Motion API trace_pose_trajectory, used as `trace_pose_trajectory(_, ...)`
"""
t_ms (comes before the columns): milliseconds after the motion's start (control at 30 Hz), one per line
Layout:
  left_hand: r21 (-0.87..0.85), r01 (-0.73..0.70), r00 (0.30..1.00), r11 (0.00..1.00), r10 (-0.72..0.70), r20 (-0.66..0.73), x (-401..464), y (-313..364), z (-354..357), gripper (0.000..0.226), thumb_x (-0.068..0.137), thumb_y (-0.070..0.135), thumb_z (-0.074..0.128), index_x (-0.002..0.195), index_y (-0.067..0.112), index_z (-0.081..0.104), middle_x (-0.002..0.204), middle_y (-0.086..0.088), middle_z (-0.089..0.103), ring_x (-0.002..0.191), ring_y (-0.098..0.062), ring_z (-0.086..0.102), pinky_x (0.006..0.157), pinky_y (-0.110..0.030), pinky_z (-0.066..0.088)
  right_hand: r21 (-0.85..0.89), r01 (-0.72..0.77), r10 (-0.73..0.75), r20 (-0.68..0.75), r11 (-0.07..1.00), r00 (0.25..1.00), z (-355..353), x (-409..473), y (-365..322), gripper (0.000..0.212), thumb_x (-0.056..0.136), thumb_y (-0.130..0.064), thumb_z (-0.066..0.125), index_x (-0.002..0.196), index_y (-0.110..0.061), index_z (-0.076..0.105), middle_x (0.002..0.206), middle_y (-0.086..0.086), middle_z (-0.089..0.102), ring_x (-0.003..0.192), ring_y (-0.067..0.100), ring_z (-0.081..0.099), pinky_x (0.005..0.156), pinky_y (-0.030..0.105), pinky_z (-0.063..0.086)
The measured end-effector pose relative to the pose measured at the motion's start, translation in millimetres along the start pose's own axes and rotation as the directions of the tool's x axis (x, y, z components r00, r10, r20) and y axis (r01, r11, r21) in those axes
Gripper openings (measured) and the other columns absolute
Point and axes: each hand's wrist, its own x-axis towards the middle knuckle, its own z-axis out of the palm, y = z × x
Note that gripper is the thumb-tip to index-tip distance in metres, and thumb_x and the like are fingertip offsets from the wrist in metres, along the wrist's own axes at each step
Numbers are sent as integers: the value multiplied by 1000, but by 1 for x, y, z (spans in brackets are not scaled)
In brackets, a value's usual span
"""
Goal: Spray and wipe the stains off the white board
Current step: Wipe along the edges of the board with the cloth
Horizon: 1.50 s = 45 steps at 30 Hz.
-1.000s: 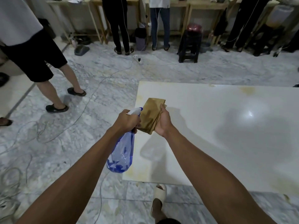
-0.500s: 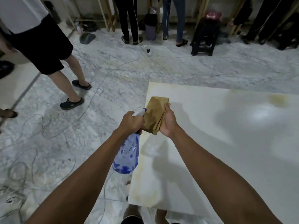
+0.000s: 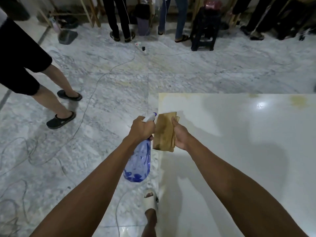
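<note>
A large glossy white board [image 3: 239, 142] lies flat on the floor at the right, with yellowish stains along its far edge [image 3: 298, 100] and far-left corner. My left hand [image 3: 141, 129] grips the neck of a clear blue spray bottle [image 3: 137, 165] with a white trigger head, held just left of the board's edge. My right hand [image 3: 179, 134] holds a folded brown cloth [image 3: 164, 132] upright over the board's left side, right beside the nozzle.
The marble floor [image 3: 111, 82] carries loose cables at the left and a power strip [image 3: 141, 46] farther off. A person in black shorts [image 3: 22, 65] stands at left. Several people's legs and a dark stool [image 3: 204, 33] line the far wall. My sandalled foot [image 3: 150, 200] is by the board's edge.
The view has shifted as I step along the board's left edge; my foot now shows beside it. Both hands keep the same hold on bottle and cloth.
</note>
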Motion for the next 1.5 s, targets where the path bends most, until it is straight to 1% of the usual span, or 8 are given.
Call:
trace_pose_trajectory(133,-46,-55,998,997,56,17,46,17,-16,37,97,34,60,83,0,64,78,-18,64,63,-28,60,43,-24,47,-514,236,-355,-144,825,924,6,41,-57,54,102,-56,35,126,-14,59,113,5,65,100,25,62,84,31,50)
trace_pose_trajectory(233,-29,-124,992,992,125,26,83,27,-26,38,98,26,59,87,-10,67,78,-19,63,64,-28,57,43,-23,47,-862,354,-653,35,364,757,11,88,-112,46,104,-53,31,133,-26,53,119,10,66,106,31,62,91,39,48)
trace_pose_trajectory(433,-31,-138,989,990,140,49,138,6,-31,24,93,11,56,85,-10,66,77,-18,58,62,-27,55,44,-24,47,-929,-59,-531,157,-366,833,-13,230,-95,57,103,-53,19,157,-37,8,164,1,18,145,34,31,113,66,11)
trace_pose_trajectory(500,-40,-93,993,995,95,72,145,-5,-33,24,93,18,58,83,-3,64,76,-18,61,57,-26,57,44,-25,47,-956,-87,-600,105,-282,793,-19,237,-69,58,100,-59,16,155,-42,9,163,-2,24,145,31,34,115,58,-6)
trace_pose_trajectory(600,25,-69,994,997,66,86,149,-17,-34,28,87,17,57,83,-11,62,75,-17,64,53,-26,57,47,-27,47,-982,48,-488,132,-181,863,-16,235,-61,60,100,-58,19,156,-38,13,167,4,6,153,35,2,116,63,-7)
trace_pose_trajectory(700,76,-65,995,995,58,84,146,-24,-29,27,88,11,55,87,-15,62,74,-16,64,54,-26,58,48,-27,48,-974,-12,-601,130,-225,789,-14,234,-55,62,99,-63,7,153,-40,25,165,4,18,151,42,9,113,73,4)
trace_pose_trajectory(1233,85,-79,995,993,73,72,97,-48,-14,21,91,10,55,80,-5,64,79,-19,65,44,-21,52,42,-23,44,-951,6,-562,189,-310,805,-20,184,10,70,88,-61,-4,154,-46,11,167,-3,5,153,36,-1,116,65,-4)
trace_pose_trajectory(1500,25,-63,998,998,63,32,26,-85,-4,22,90,9,54,79,-8,62,80,-20,63,47,-19,53,45,-25,47,-946,87,-573,261,-313,777,-22,128,67,54,99,-57,21,152,-45,27,165,0,19,151,40,11,114,67,7)
